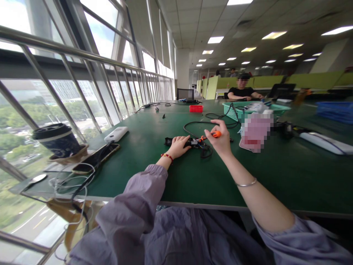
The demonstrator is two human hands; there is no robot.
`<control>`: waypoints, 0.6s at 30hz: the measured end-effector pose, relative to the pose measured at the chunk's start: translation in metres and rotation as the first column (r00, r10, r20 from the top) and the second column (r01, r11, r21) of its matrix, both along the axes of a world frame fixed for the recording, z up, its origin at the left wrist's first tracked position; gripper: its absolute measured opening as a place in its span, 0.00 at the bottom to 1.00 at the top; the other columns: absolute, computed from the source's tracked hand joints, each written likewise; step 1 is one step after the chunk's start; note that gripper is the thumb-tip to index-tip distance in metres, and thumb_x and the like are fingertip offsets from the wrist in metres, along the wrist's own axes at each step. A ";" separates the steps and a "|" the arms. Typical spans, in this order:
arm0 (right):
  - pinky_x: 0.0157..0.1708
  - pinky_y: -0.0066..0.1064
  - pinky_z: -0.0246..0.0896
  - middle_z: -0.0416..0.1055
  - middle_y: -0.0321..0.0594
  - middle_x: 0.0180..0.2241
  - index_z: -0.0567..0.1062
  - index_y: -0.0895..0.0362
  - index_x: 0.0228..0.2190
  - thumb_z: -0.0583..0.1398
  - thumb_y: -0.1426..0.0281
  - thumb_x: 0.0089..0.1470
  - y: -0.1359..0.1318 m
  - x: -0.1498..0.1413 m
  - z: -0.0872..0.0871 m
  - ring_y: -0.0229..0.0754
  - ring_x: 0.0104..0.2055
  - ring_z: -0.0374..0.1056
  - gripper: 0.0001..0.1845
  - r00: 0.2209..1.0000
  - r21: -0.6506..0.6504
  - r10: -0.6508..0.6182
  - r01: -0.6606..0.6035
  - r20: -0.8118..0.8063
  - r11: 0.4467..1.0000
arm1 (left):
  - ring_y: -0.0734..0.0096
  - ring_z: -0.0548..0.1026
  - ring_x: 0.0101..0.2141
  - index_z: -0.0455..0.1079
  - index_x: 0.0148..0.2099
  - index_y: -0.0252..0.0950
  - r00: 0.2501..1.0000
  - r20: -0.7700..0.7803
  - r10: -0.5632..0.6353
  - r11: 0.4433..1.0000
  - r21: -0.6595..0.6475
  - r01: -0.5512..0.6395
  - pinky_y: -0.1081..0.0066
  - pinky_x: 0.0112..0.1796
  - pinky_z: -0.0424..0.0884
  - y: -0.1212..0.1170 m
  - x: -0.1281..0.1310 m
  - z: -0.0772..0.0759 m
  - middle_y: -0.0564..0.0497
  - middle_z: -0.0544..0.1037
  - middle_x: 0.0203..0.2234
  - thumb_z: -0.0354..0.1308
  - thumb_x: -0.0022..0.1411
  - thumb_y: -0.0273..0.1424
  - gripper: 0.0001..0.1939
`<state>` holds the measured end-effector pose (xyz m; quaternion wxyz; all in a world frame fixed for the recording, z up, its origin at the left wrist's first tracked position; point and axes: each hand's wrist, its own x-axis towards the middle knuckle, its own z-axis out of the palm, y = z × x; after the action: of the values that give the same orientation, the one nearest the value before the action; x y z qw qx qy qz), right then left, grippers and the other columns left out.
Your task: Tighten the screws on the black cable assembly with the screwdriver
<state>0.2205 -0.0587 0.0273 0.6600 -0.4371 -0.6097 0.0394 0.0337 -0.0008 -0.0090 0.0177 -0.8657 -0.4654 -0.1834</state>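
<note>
On the green table, my left hand [178,147] grips a black corded device [168,141], its fingers laid over the body and covering part of it. Inner parts and loose wires show at the device's right end. My right hand [223,139] holds a screwdriver [216,134] with an orange handle, closed around it. The thin metal shaft points left, its tip at the device just beside my left fingers; whether it touches a screw is too small to tell. A black cable [190,124] loops behind both hands toward the basket.
A green basket [230,111] holds bags and cables. Nearby are a pink pixelated item [255,134], a white-and-black appliance [325,142], a blue basket [335,112] and a red box [196,109]. At left are a cup [57,141], phone [96,158] and white device [116,134]. A person [239,92] sits opposite.
</note>
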 end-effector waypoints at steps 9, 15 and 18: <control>0.30 0.30 0.61 0.69 0.37 0.35 0.65 0.54 0.47 0.62 0.67 0.42 0.002 0.000 0.000 0.37 0.30 0.65 0.27 0.995 0.045 0.094 -0.093 -0.019 0.995 | 0.57 0.61 0.57 0.56 0.64 0.40 1.000 0.001 -0.002 1.000 -0.007 0.002 0.58 0.58 0.52 0.000 -0.001 0.000 0.45 0.67 0.57 0.52 0.63 0.38 0.28; 0.32 0.31 0.61 0.70 0.34 0.27 0.71 0.54 0.32 0.60 0.59 0.47 0.001 0.001 0.001 0.37 0.26 0.64 0.13 1.000 -0.049 0.003 -0.003 -0.009 0.999 | 0.57 0.62 0.57 0.55 0.64 0.41 1.000 0.003 -0.004 1.000 -0.001 0.004 0.57 0.58 0.52 0.002 -0.001 -0.001 0.46 0.67 0.56 0.52 0.63 0.38 0.28; 0.32 0.32 0.61 0.71 0.37 0.30 0.71 0.55 0.32 0.60 0.62 0.47 0.001 0.000 0.001 0.38 0.29 0.66 0.11 0.999 -0.027 0.031 -0.032 -0.026 0.999 | 0.58 0.62 0.57 0.55 0.64 0.41 1.000 0.001 -0.009 1.000 -0.002 0.009 0.58 0.58 0.52 0.002 -0.001 -0.001 0.46 0.67 0.57 0.52 0.63 0.38 0.28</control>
<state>0.2206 -0.0578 0.0287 0.6611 -0.4359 -0.6074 0.0640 0.0328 0.0013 -0.0104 0.0157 -0.8676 -0.4619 -0.1835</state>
